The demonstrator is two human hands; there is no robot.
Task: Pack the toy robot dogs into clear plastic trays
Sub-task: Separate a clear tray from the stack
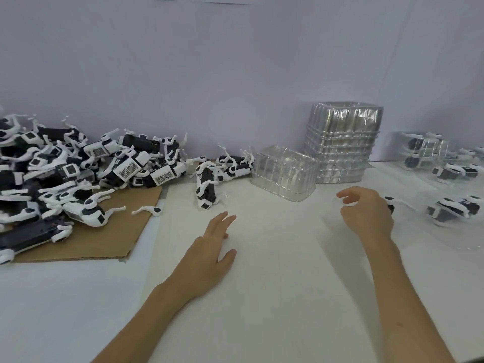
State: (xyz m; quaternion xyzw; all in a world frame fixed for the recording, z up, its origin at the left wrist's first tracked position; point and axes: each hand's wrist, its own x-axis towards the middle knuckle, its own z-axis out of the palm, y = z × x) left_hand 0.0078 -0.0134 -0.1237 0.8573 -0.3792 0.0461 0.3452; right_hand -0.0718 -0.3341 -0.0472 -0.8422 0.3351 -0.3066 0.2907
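Observation:
A big heap of black-and-white toy robot dogs (65,174) lies at the left, partly on a cardboard sheet. One single dog (205,188) stands apart on the white table. My left hand (209,255) stretches toward it with straight fingers, a little short of it and holding nothing. An empty clear tray (284,172) sits upturned beside a tall stack of clear trays (343,142). My right hand (366,214) hovers with loosely curled fingers and nothing seen between them. Just behind it lies a blurred clear tray with a dog inside (392,205).
Several packed trays with dogs (453,208) fill the right side, some stacked at the back right (421,150). The cardboard sheet (104,242) lies at the left with a loose white leg part (148,210) on it. A pale wall closes the back.

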